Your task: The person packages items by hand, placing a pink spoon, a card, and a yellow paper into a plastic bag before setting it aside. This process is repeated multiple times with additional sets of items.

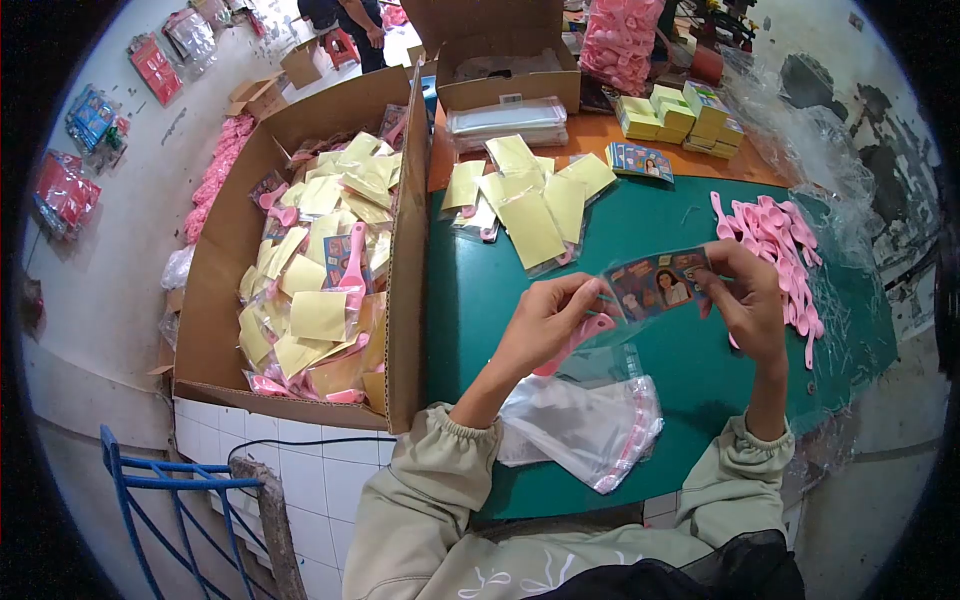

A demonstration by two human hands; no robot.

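My left hand (545, 318) is closed on a pink measuring spoon (578, 345) and pinches the edge of a clear plastic bag beside the card. Between my two hands is a printed card (652, 287) with a person's picture on a dark blue ground. My right hand (748, 298) pinches the card's right end. Whether the card lies inside the clear plastic is hard to make out. Below my hands lies a fanned stack of clear plastic bags (590, 425) on the green table (465, 350). Loose pink measuring spoons (775, 240) are heaped right of my right hand.
A large open cardboard box (408, 270) at left holds many packed bags (320, 315). More packed bags (530, 220) lie ahead, near a card stack (640, 162) and yellow-edged card blocks (690, 112). A blue metal frame (185, 467) stands lower left. Another person (350, 25) is behind.
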